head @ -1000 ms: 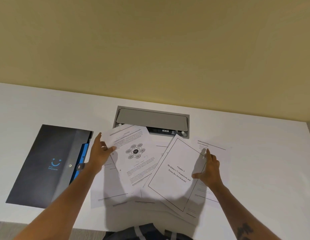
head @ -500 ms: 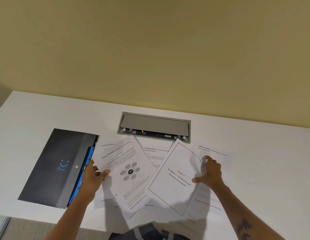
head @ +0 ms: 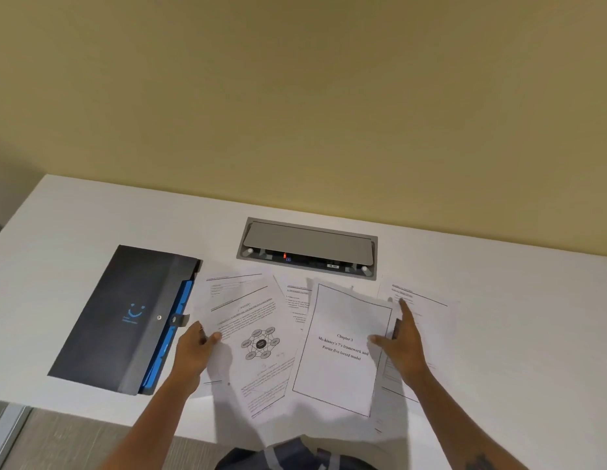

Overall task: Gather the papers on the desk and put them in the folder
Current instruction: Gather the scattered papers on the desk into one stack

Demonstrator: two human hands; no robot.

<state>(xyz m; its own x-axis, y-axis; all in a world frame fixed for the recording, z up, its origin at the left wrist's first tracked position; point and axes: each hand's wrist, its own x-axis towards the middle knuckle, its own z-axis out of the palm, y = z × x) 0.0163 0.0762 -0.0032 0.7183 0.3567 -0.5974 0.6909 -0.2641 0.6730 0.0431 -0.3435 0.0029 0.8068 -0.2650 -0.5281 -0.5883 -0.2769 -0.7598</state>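
Note:
Several printed papers lie fanned and overlapping on the white desk [head: 515, 286]. My left hand [head: 193, 351] pinches the left edge of the sheet with a circular diagram [head: 258, 344], thumb on top. My right hand [head: 402, 344] grips the right edge of the "Chapter 3" title page [head: 342, 347], thumb on the page and index finger stretched over a text sheet [head: 427, 307] to its right. More sheets [head: 295, 300] lie beneath. A dark grey folder [head: 122, 317] with a blue smile logo and blue inner dividers lies shut at the left, beside my left hand.
A grey cable box [head: 308, 247] with a hinged lid is set into the desk just behind the papers. A yellow wall rises behind the desk. The desk's front edge runs close under my forearms, with floor visible at lower left.
Both hands have drawn the diagram sheet and title page closer together, and the title page has turned more upright. The camera view has shifted, so everything sits lower and further right.

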